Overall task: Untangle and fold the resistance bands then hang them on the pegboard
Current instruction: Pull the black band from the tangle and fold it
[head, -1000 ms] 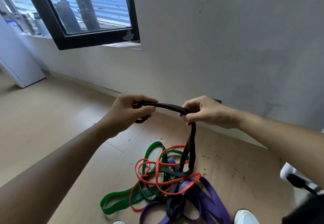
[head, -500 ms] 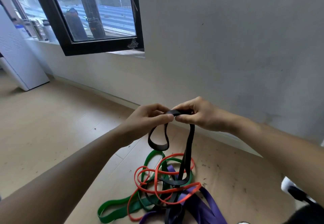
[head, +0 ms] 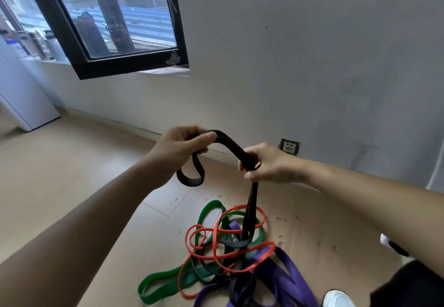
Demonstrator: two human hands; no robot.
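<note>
We see the left hand (head: 177, 145) curled round the black band (head: 230, 145), thumb laid along the top of the strap, with a short loop of the same band hanging just below the palm. The right hand (head: 266, 165) sits a little lower and apart from the left, its fingers closed round the band where two runs of the strap come together. Between the two hands the band arches in a low hump. From the right fist the doubled strap drops straight down to the floor (head: 72, 174), where its lower end lies caught in the heap of bands. In that heap we make out a thin red band (head: 240, 257) looping over the others, a wide green band (head: 165, 282) trailing out to the left, and a wide purple band (head: 288, 273) spreading to the right. All three lie on the floor, well below the hands and untouched by them. A white shoe (head: 336, 298) stands just beside the purple band at the bottom edge. Past the right hand a wall socket (head: 289, 146) sits low on the grey wall (head: 312, 66). Farther left is a black-framed window (head: 115, 18), and on the sill beside it we see a row of bottles and jars (head: 40, 45). What they hold we cannot tell, and a blue label on one is too blurred to read. A white cabinet (head: 24, 95) stands on the floor below them.
</note>
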